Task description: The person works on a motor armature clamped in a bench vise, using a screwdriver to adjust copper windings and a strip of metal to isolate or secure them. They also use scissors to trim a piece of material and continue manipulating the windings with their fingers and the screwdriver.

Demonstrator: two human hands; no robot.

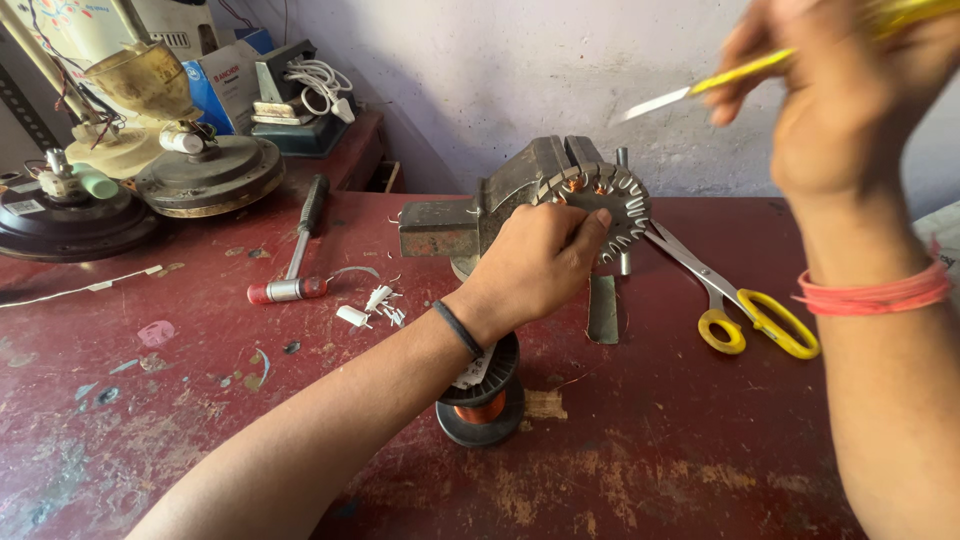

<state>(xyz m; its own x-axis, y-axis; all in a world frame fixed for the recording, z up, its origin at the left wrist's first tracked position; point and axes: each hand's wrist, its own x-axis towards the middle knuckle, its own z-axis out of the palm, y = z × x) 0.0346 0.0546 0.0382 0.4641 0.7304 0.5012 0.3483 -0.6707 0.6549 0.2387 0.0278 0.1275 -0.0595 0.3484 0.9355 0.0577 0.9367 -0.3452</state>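
At the far middle of the red worktop [700, 440], a stator [612, 205] sits clamped in a grey vise [480, 215]; the left hand [535, 265] grips its near rim. Raised at upper right, the right hand [850, 90] pinches a yellow-handled tool [700, 90]. Yellow scissors [745, 310] lie right of the vise, a wire spool [482, 395] near it. A blue-and-white box [222, 85] stands far left.

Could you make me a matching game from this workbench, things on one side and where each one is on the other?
Things:
1. stator
2. scissors
3. hammer
4. wire spool

Places:
A. under the left forearm
B. flat on the table, right of the vise
C. clamped in the vise, under the left hand
D. on the table, left of the vise

Pairs: 1-C, 2-B, 3-D, 4-A
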